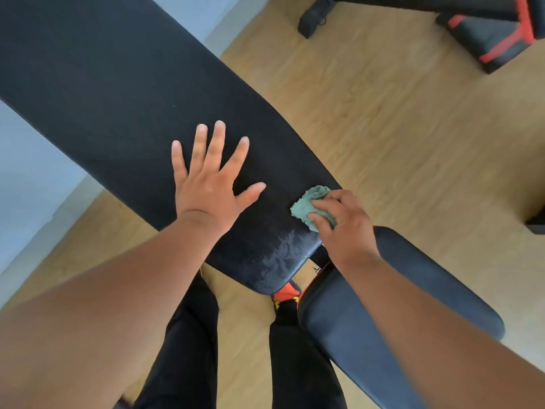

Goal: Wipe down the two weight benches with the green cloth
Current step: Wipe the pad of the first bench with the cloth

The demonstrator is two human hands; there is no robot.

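- Left hand is flat on the black back pad of the near bench, fingers spread out straight, palm down, roughly mid-width of the pad and closer to its near end. It isn't gripping anything, just resting there.
- Right hand has its fingers and thumb curled round the green cloth, which is bunched into a wad, and it's pressed onto the pad right at its right edge, close to the near right corner.
- Near that corner the pad surface has a pale, streaky patch (looks wet, can't say for sure) just below the cloth.
- The seat pad of the same bench sits just past the back pad's near end, with a narrow gap between them and red trim along its edge; the right forearm crosses over it.
- Second bench is up in the far right corner, black with red straps, well apart from both hands on the wood floor.
- Person's black trouser legs and a red-and-black shoe show below the pad.
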